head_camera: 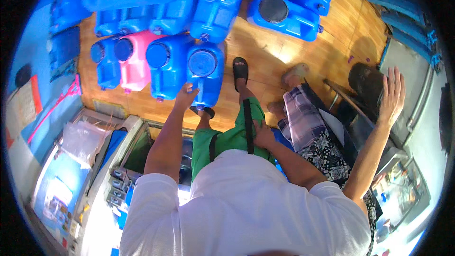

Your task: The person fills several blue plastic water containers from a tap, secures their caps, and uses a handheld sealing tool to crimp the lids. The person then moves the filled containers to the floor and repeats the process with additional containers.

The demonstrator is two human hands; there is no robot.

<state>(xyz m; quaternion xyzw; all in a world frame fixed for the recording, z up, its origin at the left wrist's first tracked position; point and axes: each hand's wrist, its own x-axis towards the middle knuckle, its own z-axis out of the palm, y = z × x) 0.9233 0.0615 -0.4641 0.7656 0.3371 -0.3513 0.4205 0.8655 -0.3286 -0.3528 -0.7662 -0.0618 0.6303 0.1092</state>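
My left hand (186, 96) is at the near left side of a blue plastic water jug (212, 90) with a large round cap. Its fingers are bent and overlap the jug's edge; whether they grip it is unclear. Beside it stand another blue jug (165, 74), a pink jug (139, 64) and a smaller-looking blue jug (108, 71). My right hand (263, 135) rests against the side of my green shorts (233, 122). A black strap on the shorts partly covers its fingers.
More blue jugs (217, 10) stand behind, and one lies-wide blue jug (289, 17) is farther right on the wood-patterned floor (256, 44). A person in a floral garment (325, 153) is close on my right, one hand (392, 96) raised. A white-framed counter (103, 170) is at left.
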